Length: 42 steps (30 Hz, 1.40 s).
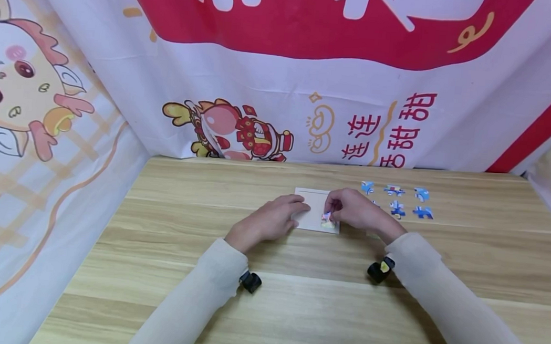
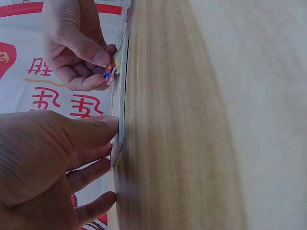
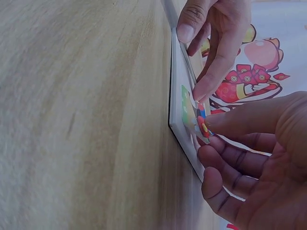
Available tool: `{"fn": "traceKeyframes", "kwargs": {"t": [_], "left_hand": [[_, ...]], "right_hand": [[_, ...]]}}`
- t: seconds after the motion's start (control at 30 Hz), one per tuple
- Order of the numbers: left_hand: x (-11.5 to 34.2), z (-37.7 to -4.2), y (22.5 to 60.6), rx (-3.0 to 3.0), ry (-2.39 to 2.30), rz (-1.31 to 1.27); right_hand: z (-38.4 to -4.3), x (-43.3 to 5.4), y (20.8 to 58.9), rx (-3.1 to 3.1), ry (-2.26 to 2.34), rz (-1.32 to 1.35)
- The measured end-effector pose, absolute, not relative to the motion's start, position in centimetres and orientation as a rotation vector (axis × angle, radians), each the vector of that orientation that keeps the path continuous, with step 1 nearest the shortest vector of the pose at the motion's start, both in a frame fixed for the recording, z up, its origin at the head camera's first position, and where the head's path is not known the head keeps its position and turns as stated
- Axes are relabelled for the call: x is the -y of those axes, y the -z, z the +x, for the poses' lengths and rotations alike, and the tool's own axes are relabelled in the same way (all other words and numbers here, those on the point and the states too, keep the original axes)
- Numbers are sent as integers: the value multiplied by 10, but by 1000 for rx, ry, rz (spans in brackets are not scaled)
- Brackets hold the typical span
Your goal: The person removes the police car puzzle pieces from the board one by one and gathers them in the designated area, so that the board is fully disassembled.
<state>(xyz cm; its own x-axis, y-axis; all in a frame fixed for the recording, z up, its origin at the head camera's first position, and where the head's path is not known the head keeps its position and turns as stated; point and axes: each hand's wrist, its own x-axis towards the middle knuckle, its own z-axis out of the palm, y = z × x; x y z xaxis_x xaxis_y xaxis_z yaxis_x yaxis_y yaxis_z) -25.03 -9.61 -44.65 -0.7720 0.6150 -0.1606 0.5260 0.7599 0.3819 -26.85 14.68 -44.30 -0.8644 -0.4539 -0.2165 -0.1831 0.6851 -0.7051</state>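
Observation:
A shallow white puzzle tray (image 1: 313,197) lies flat on the wooden table. My left hand (image 1: 275,216) rests at its left side, thumb against the near edge and fingers lightly spread over the tray. Over the right part of the tray, my right hand (image 1: 352,208) pinches a small jigsaw piece (image 3: 202,119) with red and blue on it between thumb and fingers. A green and yellow jigsaw piece (image 3: 185,108) lies in the tray's near right corner, right against the pinched one. Fingers partly hide both pieces in the head view.
Several blue jigsaw pieces (image 1: 396,207) lie spread in rows to the right of the tray, one partly behind my right hand. A pale green thing (image 1: 372,235) shows beneath the right wrist. A printed cloth (image 1: 262,82) hangs along the table's back edge.

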Motion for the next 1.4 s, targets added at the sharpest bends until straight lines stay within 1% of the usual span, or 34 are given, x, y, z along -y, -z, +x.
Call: {"fn": "traceKeyframes", "kwargs": {"t": [0.67,0.9,1.13,1.4], "left_hand": [[96,-250,446,-2674,-453,887],[96,-250,448,-2672,-452,882],[97,-249,448,-2676,-445,889],[97,-249,447,-2678,-445,868]], "right_hand": [[-260,-146,443,-2485,1173,-562],[-259,-155,442,-2527,1174,-553],[-249,-183,437,-2550,1165,-486],[-235,-243,430,-2605,1099,-410]]}}
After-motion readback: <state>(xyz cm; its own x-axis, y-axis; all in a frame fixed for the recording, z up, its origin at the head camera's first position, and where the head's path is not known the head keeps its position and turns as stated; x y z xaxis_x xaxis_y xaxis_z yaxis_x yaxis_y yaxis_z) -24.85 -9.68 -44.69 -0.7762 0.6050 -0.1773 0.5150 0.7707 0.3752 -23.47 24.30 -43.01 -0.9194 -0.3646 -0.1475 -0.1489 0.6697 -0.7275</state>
